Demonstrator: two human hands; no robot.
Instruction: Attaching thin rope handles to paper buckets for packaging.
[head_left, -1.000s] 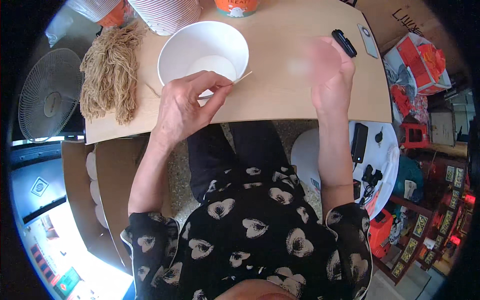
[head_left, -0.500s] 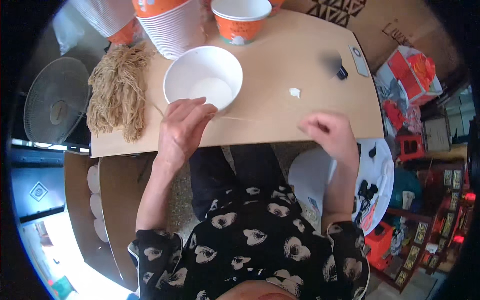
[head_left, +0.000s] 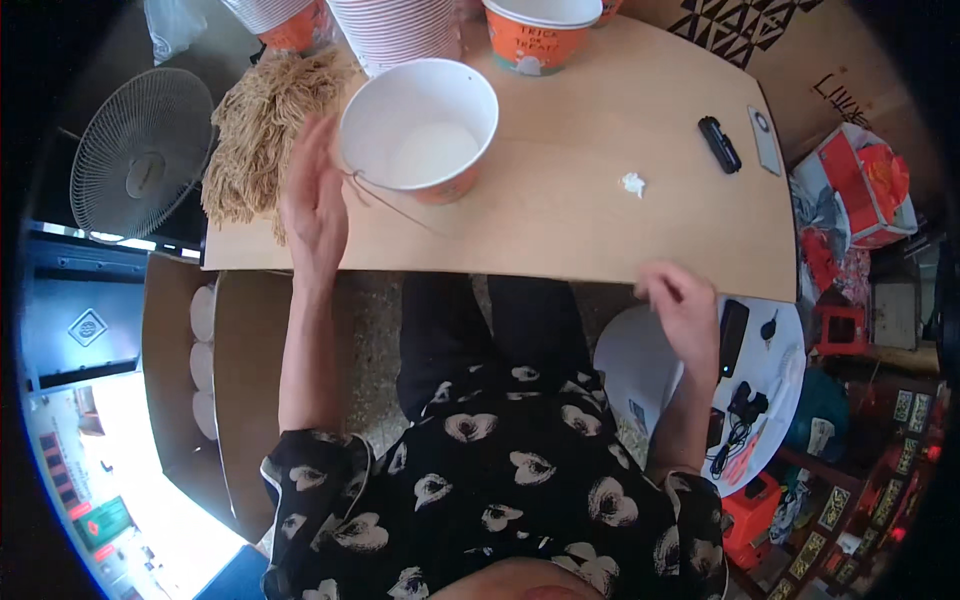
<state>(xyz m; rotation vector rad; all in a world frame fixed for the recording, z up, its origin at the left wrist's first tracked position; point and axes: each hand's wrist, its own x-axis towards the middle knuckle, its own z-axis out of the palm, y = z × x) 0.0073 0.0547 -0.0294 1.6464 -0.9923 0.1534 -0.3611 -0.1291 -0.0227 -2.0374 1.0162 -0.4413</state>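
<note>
A paper bucket (head_left: 472, 178), white inside and orange outside, stands on the table. From the left side of its rim a thin brown cord (head_left: 395, 206) trails down onto the tabletop. My left hand (head_left: 318, 205) is open beside the bucket's left wall, fingers stretched out and pointing away from me. Behind that hand lies a bundle of tan twisted cords (head_left: 255, 140), partly covered by it. My right hand (head_left: 685, 305) hovers by the table's near edge at the right, fingers curled together; what they hold, if anything, is hidden.
Stacked paper buckets (head_left: 400, 35) and an orange bucket (head_left: 540, 45) line the back. On the table's right lie a crumpled white scrap (head_left: 632, 184) and a black tool (head_left: 719, 145). A fan (head_left: 140, 155) stands left; an open cardboard box (head_left: 245, 390) sits below.
My left hand has gone from the bucket's front rim to its left side and opened. My right hand has dropped slightly. The cord now hangs loose, and the black tool shows unblurred.
</note>
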